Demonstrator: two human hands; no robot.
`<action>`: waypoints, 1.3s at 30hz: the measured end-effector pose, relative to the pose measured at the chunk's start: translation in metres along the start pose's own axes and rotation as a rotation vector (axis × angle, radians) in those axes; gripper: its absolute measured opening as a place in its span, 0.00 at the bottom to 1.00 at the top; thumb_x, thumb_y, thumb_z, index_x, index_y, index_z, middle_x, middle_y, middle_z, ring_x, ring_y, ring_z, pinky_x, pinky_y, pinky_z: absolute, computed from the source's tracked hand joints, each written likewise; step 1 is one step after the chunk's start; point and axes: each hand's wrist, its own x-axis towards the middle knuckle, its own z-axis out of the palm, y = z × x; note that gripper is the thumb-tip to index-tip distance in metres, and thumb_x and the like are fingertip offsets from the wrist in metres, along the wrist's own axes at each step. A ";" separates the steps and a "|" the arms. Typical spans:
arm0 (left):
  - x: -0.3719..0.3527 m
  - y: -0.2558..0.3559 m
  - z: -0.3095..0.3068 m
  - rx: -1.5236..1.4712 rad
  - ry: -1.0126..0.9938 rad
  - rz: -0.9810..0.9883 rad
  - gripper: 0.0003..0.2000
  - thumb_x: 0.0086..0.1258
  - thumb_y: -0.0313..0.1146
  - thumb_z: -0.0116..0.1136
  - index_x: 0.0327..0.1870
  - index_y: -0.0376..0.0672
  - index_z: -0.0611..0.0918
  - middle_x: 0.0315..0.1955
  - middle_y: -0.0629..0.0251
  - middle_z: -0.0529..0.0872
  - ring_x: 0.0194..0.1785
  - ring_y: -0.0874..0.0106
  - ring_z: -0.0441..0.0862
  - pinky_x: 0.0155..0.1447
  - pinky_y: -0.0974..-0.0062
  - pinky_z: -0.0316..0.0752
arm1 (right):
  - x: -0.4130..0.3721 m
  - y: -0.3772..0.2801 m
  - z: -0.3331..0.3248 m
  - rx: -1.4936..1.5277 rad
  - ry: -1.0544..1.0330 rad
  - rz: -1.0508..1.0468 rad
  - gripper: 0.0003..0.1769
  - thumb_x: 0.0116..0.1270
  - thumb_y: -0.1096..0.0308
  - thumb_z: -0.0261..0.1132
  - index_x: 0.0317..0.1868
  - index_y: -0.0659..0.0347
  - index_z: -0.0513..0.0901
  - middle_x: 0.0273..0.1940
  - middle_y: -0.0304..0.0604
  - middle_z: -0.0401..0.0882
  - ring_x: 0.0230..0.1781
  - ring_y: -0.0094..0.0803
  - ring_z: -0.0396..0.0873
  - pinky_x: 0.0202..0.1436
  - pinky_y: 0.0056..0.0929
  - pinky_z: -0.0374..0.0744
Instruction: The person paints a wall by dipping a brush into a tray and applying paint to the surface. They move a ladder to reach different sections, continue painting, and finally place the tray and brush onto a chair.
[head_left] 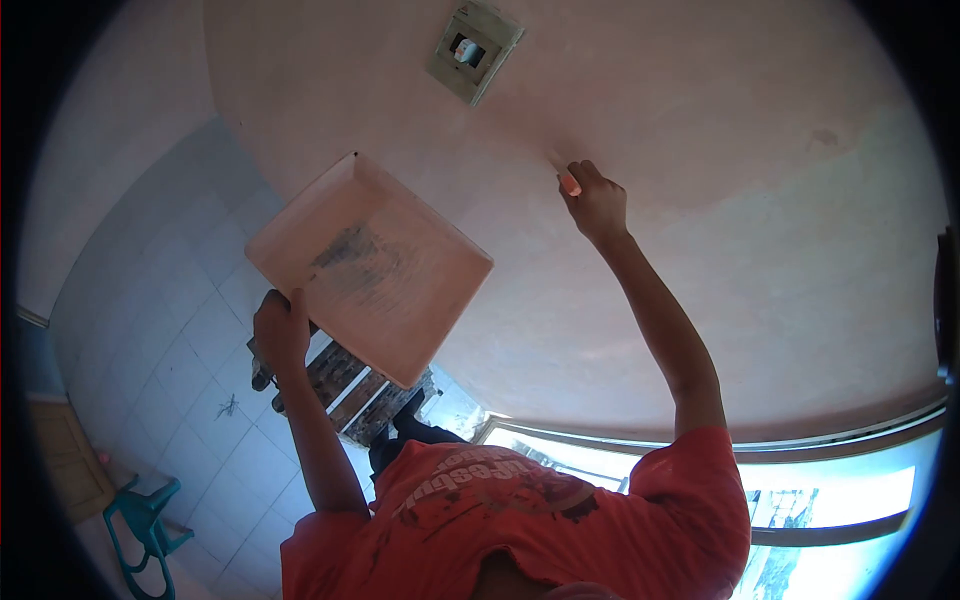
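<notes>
My left hand (284, 330) grips the edge of a wide, shallow paint tray (420, 290). The tray is coated pinkish-orange inside, with a dark grey smeared patch near its middle. My right hand (598, 205) is closed around a small paintbrush (568, 182) with an orange part showing at the fist. Its tip points up and left at the wall (620, 330); whether it touches is too small to tell. Pinkish paint covers the upper part of this wall, and a paler area lies below and right of the hand. A square wall fixture (475, 52) sits above the brush.
Below the tray is a worn wooden plank platform (345, 390), with my dark-clothed legs beside it. Pale floor tiles (190, 370) spread to the left, with a green plastic chair (145, 525) at the lower left. A bright framed window (830, 500) lies at the lower right.
</notes>
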 end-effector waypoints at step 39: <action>-0.006 -0.005 0.002 -0.038 0.077 0.123 0.28 0.74 0.52 0.49 0.35 0.26 0.82 0.34 0.37 0.84 0.41 0.41 0.82 0.45 0.46 0.72 | -0.075 0.061 -0.132 -0.067 -0.072 0.157 0.09 0.59 0.73 0.68 0.40 0.58 0.80 0.36 0.40 0.78 0.27 0.40 0.84 0.29 0.39 0.82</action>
